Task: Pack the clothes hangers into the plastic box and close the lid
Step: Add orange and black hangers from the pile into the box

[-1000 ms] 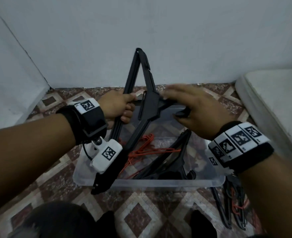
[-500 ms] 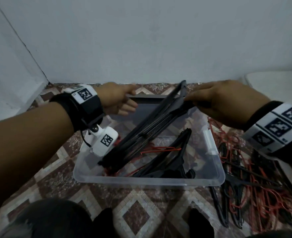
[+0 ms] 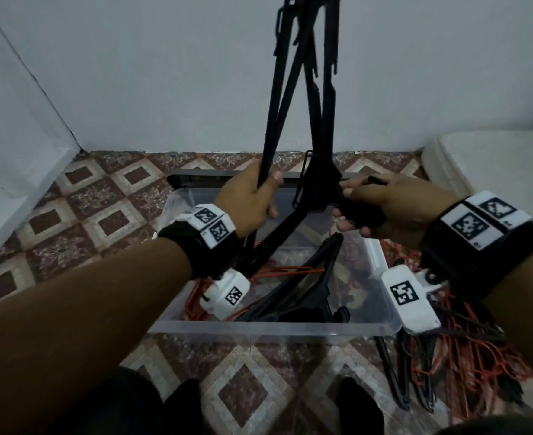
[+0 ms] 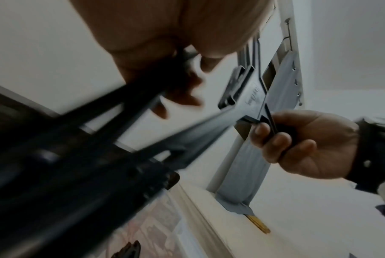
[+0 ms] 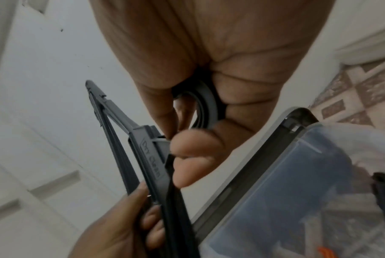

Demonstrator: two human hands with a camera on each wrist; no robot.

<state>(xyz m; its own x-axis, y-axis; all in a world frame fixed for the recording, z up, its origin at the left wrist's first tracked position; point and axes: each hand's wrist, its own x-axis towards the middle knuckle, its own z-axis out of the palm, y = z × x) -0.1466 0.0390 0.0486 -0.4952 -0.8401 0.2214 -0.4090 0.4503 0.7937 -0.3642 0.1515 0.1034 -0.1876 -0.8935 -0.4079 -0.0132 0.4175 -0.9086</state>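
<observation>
A tiled floor (image 3: 102, 215), patterned in brown and cream diamonds, carries everything. At its centre sits the clear plastic box (image 3: 381, 328). The dark lid (image 3: 193, 179) lies at 12 o'clock, just beyond the box. At 4 o'clock, beside the box, a heap of black and red hangers (image 3: 447, 372) lies tangled. A white mattress (image 3: 494, 164) rests at 2 o'clock.

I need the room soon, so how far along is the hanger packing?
Partly done. Some black and red hangers already lie in the plastic box. Both the left hand and right hand hold a bundle of black hangers above it. A pile of hangers waits on the floor, and the lid is off.
</observation>
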